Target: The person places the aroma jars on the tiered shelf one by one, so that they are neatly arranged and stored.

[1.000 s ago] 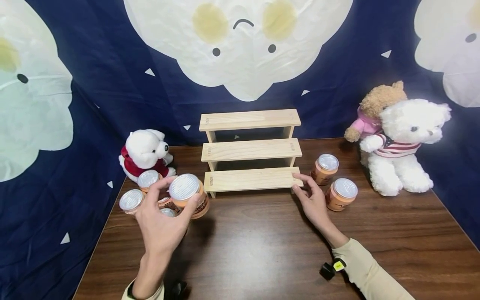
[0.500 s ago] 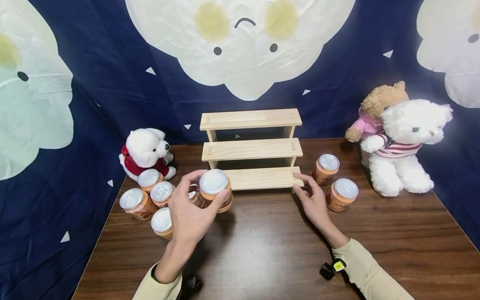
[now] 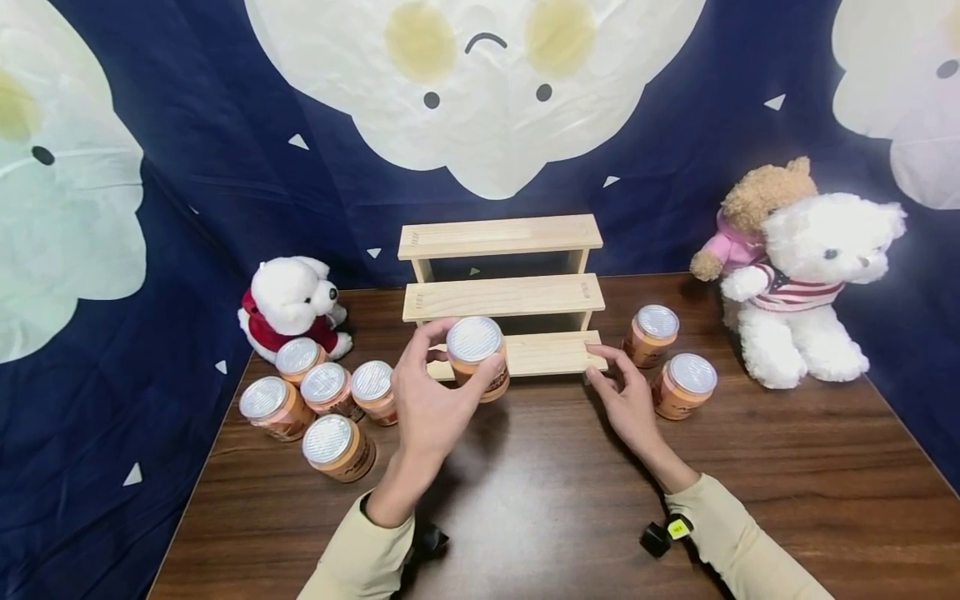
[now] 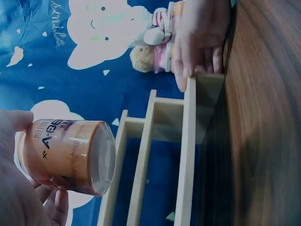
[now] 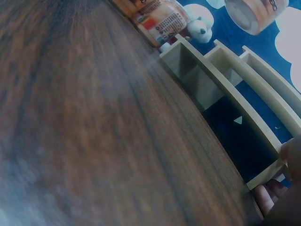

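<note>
My left hand [image 3: 438, 400] grips an orange can [image 3: 477, 358] with a silvery ribbed lid, thumb on one side and fingers on the other. The can is raised in front of the lowest tier of a three-tier wooden shelf [image 3: 502, 296]. In the left wrist view the can [image 4: 70, 153] shows dark lettering, and its base faces the shelf. At the shelf's right end, my right hand [image 3: 626, 408] pinches the lowest tier's corner. The right wrist view has its thumb [image 5: 292, 153] on the board, with fingertips below beside the end panel.
Several like cans [image 3: 339, 448] stand in a group on the left of the wooden table [image 3: 540, 517]. Two more cans [image 3: 684, 386] are right of the shelf. A white plush bear [image 3: 292, 304] sits back left; another white bear [image 3: 802, 292] and a brown one [image 3: 761, 200] sit back right.
My left hand has carried the can rightward, from beside the left group to the front of the lowest tier. The right hand has stayed at the shelf's corner.
</note>
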### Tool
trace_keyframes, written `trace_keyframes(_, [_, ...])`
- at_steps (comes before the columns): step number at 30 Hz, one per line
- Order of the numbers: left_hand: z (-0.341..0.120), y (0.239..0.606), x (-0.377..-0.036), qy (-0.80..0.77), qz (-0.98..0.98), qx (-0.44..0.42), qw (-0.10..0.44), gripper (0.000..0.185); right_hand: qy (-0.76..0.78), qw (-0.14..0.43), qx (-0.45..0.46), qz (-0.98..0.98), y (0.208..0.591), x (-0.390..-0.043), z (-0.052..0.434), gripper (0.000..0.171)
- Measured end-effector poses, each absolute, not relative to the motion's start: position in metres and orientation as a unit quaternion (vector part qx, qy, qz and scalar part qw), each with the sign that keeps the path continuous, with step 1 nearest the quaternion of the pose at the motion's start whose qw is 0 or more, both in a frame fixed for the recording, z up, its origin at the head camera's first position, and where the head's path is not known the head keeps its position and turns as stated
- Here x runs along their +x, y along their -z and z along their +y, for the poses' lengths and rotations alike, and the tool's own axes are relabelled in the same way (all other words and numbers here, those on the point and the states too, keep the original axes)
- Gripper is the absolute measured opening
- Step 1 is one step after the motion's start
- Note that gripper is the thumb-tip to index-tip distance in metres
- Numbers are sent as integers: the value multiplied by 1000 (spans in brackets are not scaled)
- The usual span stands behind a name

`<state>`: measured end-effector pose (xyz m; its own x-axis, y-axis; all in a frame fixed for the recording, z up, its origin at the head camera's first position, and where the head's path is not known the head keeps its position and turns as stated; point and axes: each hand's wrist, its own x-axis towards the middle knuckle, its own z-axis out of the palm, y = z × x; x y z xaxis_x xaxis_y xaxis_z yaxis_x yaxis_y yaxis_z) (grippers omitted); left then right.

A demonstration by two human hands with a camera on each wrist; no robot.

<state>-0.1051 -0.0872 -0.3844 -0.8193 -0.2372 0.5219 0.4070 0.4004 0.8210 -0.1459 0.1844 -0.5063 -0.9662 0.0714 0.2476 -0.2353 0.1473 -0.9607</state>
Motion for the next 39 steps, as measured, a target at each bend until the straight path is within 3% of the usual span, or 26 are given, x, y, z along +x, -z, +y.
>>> trace_keyframes(15, [-45,390,-137,559,-767,-68,308,59,-649,121,52,-749,509,-145,185,35])
trace_keyframes(39, [0,358,-201,608,-733,-76,294,57,-653,122,53,-745,506,-146,182,35])
